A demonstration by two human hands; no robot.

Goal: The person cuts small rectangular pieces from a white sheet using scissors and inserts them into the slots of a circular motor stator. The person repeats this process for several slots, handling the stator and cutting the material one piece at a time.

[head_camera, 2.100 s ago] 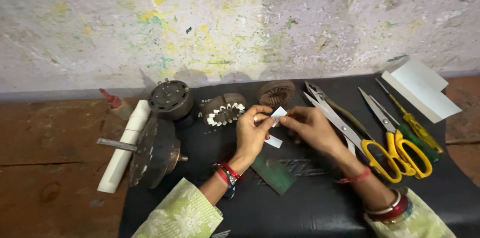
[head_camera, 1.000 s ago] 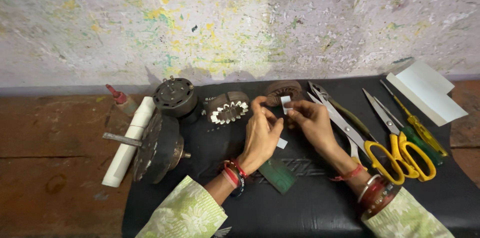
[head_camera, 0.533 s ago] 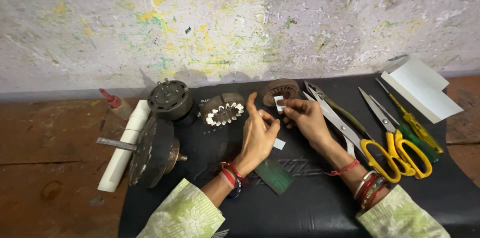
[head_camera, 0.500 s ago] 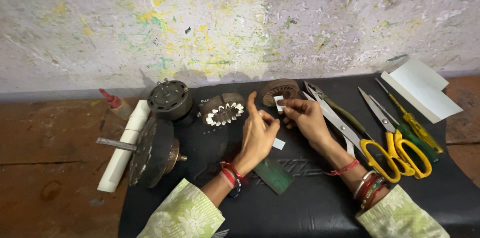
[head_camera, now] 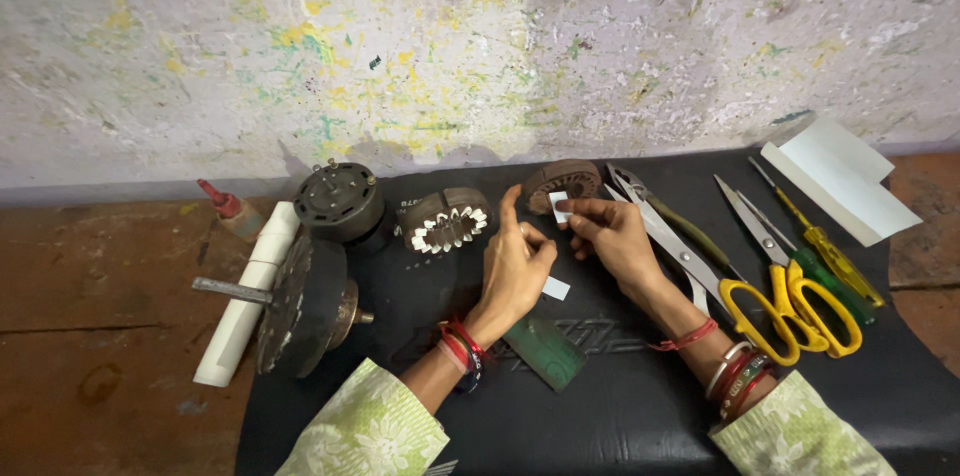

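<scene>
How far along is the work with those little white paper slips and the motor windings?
Done, it seems: the stator already shows white slips around its bore. In hand: the right hand pinches a white slip at the brown coil, the left hand beside it. Left: another slip lies on the black mat, and the motor parts are apart.

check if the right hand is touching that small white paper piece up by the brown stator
Touching. The head view shows the right hand pinching the small white paper piece between thumb and fingertips, with no gap visible.

On the mat (head_camera: pixel 620 416), the stator (head_camera: pixel 447 220) lies left of the scissors (head_camera: pixel 770 276).
</scene>
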